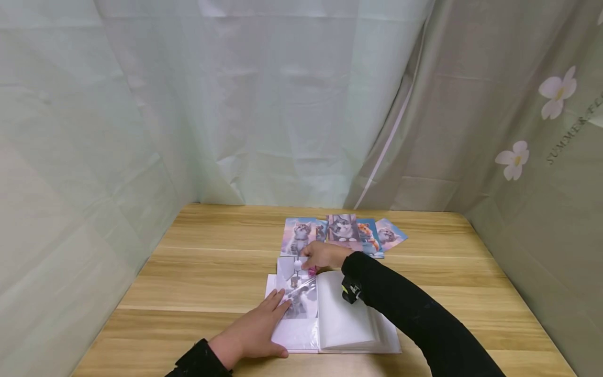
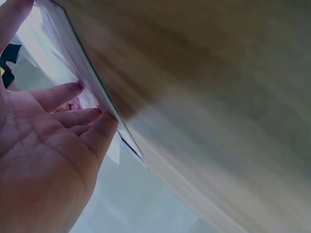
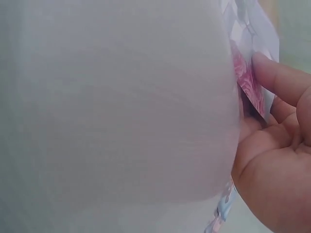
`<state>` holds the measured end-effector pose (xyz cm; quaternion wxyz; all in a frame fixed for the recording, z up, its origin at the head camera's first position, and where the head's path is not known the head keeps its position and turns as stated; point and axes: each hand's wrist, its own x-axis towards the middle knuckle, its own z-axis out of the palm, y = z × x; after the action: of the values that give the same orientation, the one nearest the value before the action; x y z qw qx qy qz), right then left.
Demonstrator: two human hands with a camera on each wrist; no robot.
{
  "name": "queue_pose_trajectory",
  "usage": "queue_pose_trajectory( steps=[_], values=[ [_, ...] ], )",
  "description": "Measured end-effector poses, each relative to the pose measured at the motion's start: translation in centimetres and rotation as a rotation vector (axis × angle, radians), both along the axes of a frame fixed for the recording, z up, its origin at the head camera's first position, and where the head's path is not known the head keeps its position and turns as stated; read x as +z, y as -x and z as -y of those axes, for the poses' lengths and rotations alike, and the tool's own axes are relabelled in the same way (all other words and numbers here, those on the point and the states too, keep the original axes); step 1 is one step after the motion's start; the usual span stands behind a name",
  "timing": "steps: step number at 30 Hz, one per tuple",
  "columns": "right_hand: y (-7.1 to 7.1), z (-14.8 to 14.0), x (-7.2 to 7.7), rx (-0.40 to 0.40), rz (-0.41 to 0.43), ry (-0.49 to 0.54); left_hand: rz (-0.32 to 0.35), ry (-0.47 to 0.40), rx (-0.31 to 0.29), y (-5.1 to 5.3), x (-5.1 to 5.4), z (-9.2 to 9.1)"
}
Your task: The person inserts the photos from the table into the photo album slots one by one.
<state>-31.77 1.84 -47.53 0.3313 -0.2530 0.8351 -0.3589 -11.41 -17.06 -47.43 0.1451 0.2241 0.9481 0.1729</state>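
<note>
An open photo album (image 1: 346, 314) with clear sleeve pages lies at the table's front. Partly inside its left page's sleeve is a photo card (image 1: 298, 298), its upper end sticking out past the page top. My right hand (image 1: 327, 255) pinches that end between thumb and fingers; in the right wrist view the thumb (image 3: 277, 77) lies on the card's pink corner (image 3: 249, 82). With fingers extended, my left hand (image 1: 256, 327) rests on the left page's outer edge. The left wrist view shows those fingertips against the album's edge (image 2: 97, 87).
Behind the album lie several animal picture cards, among them a kitten card (image 1: 300, 233), a grey-and-white cat card (image 1: 343, 229) and an orange animal card (image 1: 369, 235). The wooden table (image 1: 198, 262) is bounded by hanging curtains (image 1: 282, 104) at the back and sides.
</note>
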Motion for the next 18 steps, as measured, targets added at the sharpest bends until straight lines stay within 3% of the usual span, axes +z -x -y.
queue_pose_trajectory(
  steps=[7, 18],
  values=[
    [0.1, -0.2, 0.8, 0.011, -0.048, -0.017, 0.006, 0.001, 0.003, 0.1, -0.2, 0.0],
    [1.1, -0.1, 0.8, 0.016, -0.185, 0.005, 0.004, -0.001, 0.004, 0.0, 0.0, 0.0]
  ],
)
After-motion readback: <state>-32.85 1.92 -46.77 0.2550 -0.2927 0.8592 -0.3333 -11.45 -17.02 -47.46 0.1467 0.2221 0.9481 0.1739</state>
